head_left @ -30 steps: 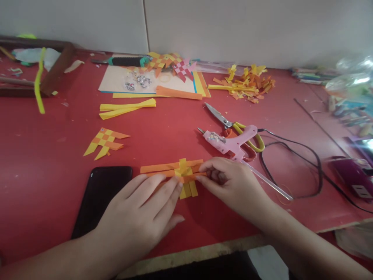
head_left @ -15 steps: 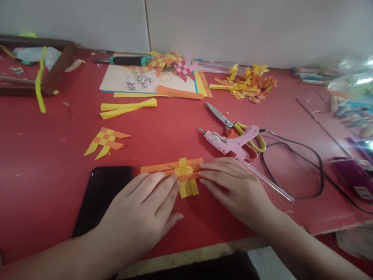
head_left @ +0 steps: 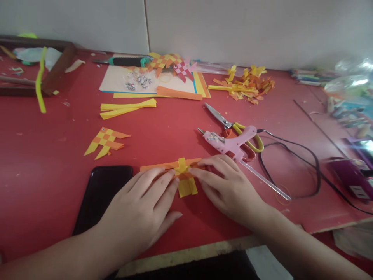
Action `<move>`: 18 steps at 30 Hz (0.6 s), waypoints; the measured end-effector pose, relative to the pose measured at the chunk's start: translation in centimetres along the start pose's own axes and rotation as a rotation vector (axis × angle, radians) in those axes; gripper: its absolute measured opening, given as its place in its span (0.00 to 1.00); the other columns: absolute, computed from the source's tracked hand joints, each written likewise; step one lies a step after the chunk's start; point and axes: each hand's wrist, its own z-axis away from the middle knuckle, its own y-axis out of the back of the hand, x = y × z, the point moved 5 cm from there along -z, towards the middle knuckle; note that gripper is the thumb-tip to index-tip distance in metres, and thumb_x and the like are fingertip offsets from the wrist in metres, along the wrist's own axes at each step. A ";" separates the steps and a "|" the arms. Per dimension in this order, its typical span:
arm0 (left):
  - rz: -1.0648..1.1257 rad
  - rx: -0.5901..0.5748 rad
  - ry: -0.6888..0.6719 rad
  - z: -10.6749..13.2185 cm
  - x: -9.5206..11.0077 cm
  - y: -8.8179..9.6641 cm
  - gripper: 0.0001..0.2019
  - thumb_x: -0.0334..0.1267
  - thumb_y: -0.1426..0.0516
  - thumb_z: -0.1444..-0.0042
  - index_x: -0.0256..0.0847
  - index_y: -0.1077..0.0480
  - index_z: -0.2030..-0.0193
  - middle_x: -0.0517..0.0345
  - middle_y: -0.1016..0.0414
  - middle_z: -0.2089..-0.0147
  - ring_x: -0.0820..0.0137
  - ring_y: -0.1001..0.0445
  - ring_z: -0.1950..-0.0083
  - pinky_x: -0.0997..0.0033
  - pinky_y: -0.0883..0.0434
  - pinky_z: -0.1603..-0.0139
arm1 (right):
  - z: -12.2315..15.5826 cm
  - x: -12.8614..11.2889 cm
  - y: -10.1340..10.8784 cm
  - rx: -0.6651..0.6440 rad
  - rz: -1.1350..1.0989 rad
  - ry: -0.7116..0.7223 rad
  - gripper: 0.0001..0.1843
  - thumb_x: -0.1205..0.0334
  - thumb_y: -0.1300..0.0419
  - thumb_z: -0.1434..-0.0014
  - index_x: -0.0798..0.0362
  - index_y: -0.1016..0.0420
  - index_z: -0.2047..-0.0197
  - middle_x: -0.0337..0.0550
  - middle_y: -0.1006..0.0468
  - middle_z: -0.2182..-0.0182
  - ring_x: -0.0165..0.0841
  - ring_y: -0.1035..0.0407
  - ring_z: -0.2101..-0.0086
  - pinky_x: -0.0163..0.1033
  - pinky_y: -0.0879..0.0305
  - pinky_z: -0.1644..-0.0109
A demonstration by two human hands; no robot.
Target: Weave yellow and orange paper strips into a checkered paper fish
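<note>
Red-topped worktable (head_left: 175, 128) set against a pale wall, littered with paper craft material.

Item in hand: woven paper piece (head_left: 183, 175) of orange and yellow strips, lying flat near the front edge of the table, orange strips running crosswise, yellow ends pointing toward the person.

Left hand (head_left: 142, 212): flat, fingers extended and close together, fingertips pressing on the left part of the weave; nothing gripped. It lies partly over a black phone (head_left: 101, 194).

Right hand (head_left: 230, 190): flat, fingers stretched out, fingertips resting on the right part of the weave; nothing gripped.

Surrounding items:
- Pink glue gun (head_left: 231, 142) just behind the right hand, lying on yellow-handled scissors (head_left: 224, 120), with a black cord (head_left: 309, 155) looping off to the right.
- Finished orange-and-yellow woven fish (head_left: 105, 142), left of centre, apart from the hands.
- Bundle of yellow paper strips (head_left: 126, 108) behind it.
- Paper sheets (head_left: 122, 79) at the back bearing further woven fish (head_left: 170, 64) and a black-handled cutter (head_left: 128, 61).
- Heap of orange and yellow offcuts (head_left: 247, 83), back right.
- Wooden frame (head_left: 56, 70), back left.
</note>
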 end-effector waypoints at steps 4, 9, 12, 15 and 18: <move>-0.015 -0.011 -0.007 0.0 -0.1 -0.1 0.24 0.45 0.42 0.40 0.23 0.24 0.48 0.37 0.21 0.48 0.45 0.25 0.50 0.46 0.26 0.53 | 0.2 -0.4 -0.1 -0.068 0.083 0.010 0.19 0.70 0.47 0.36 0.44 0.21 0.49 0.50 0.25 0.52 0.42 0.31 0.53 0.50 0.30 0.50; -0.018 0.006 0.002 0.0 -0.1 0.1 0.22 0.45 0.44 0.38 0.27 0.24 0.48 0.40 0.21 0.48 0.47 0.25 0.50 0.47 0.26 0.52 | 0.5 -0.2 -0.3 -0.068 0.067 0.011 0.19 0.70 0.46 0.35 0.43 0.22 0.48 0.50 0.26 0.51 0.42 0.32 0.53 0.50 0.31 0.50; -0.019 0.006 0.013 0.0 -0.1 0.2 0.20 0.44 0.44 0.37 0.29 0.23 0.49 0.41 0.20 0.48 0.48 0.25 0.50 0.48 0.26 0.53 | 0.5 -0.1 -0.2 -0.051 0.044 0.012 0.18 0.70 0.46 0.35 0.44 0.21 0.49 0.50 0.26 0.52 0.42 0.32 0.53 0.51 0.31 0.50; -0.023 0.004 0.014 -0.1 -0.1 0.3 0.20 0.44 0.44 0.37 0.28 0.23 0.49 0.42 0.20 0.48 0.48 0.24 0.50 0.49 0.26 0.52 | 0.4 -0.1 -0.2 -0.043 0.028 0.009 0.18 0.70 0.47 0.35 0.45 0.20 0.50 0.50 0.25 0.52 0.43 0.31 0.54 0.52 0.31 0.51; -0.028 -0.005 0.013 -0.1 -0.1 0.2 0.21 0.45 0.45 0.37 0.27 0.23 0.48 0.42 0.20 0.48 0.48 0.25 0.50 0.49 0.26 0.52 | 0.4 -0.1 -0.2 -0.044 0.026 0.011 0.18 0.70 0.47 0.35 0.45 0.20 0.50 0.51 0.25 0.53 0.43 0.31 0.54 0.52 0.31 0.51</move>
